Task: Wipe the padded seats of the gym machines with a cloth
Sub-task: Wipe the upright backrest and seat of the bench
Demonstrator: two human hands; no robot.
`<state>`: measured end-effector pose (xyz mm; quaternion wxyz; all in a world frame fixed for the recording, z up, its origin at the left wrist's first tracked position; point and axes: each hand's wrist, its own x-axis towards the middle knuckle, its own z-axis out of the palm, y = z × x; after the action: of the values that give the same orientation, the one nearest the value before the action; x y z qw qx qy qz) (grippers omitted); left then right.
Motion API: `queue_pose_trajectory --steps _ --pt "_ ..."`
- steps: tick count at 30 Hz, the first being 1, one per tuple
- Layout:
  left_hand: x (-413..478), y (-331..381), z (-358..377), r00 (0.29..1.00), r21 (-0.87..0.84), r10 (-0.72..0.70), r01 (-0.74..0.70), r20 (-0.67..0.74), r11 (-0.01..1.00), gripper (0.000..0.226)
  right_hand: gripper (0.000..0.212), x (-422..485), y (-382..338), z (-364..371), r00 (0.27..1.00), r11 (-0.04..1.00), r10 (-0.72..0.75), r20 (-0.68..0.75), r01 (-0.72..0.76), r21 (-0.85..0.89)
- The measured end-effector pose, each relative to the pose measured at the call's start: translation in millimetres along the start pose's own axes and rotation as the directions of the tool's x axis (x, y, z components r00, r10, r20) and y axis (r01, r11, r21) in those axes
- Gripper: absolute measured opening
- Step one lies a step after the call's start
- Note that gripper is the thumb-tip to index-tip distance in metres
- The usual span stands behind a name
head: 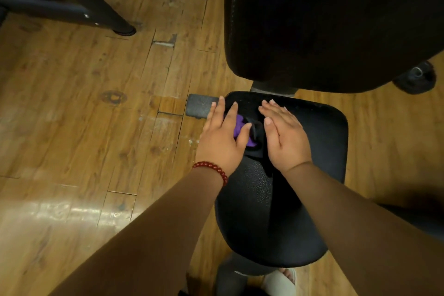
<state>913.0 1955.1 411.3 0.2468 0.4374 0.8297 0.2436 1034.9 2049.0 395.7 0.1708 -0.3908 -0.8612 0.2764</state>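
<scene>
Forearms point(168, 211) reach along the black padded seat point(312, 175) to its far end, where the left hand point(223, 134) and right hand point(283, 137), fingers straight and flat, press a bunched purple-and-black cloth point(241, 127), probably soft, light and limp, best gathered at its raised middle.

Black padded seat point(249, 211) above the wooden floor point(84, 103)
Near the far end of the seat you have a crumpled purple and black cloth point(240, 127) lying directly on the padding.
</scene>
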Motion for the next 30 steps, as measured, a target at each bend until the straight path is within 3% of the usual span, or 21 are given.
queue_pose_trajectory --steps 3,8,15,19,24,28,30 --pt "-0.9 3.3 -2.7 0.992 -0.009 -0.012 0.011 -0.127 1.000 0.053 0.055 1.6 0.8 2.4 1.000 0.998 -0.007 0.013 0.008 -0.061" --pt "0.8 27.3 7.1 0.980 -0.086 -0.198 0.196 -0.018 0.977 0.066 0.056 2.4 1.0 2.2 1.000 0.998 -0.009 0.016 0.010 -0.058" --pt "10.6 1.0 -17.0 0.966 -0.248 -0.239 0.209 -0.097 0.946 0.065 0.055 2.6 0.9 3.9 1.000 0.997 -0.023 0.003 0.024 -0.071" --pt "34.2 -4.6 -23.2 0.981 -0.251 -0.191 0.179 -0.024 0.951 0.066 0.055 2.4 1.8 5.4 1.000 0.996 -0.027 -0.002 0.027 -0.083" --pt "55.7 6.0 -19.3 0.942 -0.193 -0.318 0.333 0.104 0.923 0.078 0.056 3.1 1.9 6.9 0.999 0.995 -0.033 -0.004 0.033 -0.096" --pt "41.6 6.4 -15.3 0.936 -0.270 -0.348 0.351 0.058 0.897 0.050 0.057 2.3 0.4 6.4 1.000 0.993 -0.025 -0.005 0.025 -0.112" --pt "31.5 3.1 -9.6 0.941 -0.297 -0.338 0.323 0.001 0.899 0.049 0.057 2.5 -0.7 6.3 1.000 0.992 -0.030 -0.003 0.030 -0.125"
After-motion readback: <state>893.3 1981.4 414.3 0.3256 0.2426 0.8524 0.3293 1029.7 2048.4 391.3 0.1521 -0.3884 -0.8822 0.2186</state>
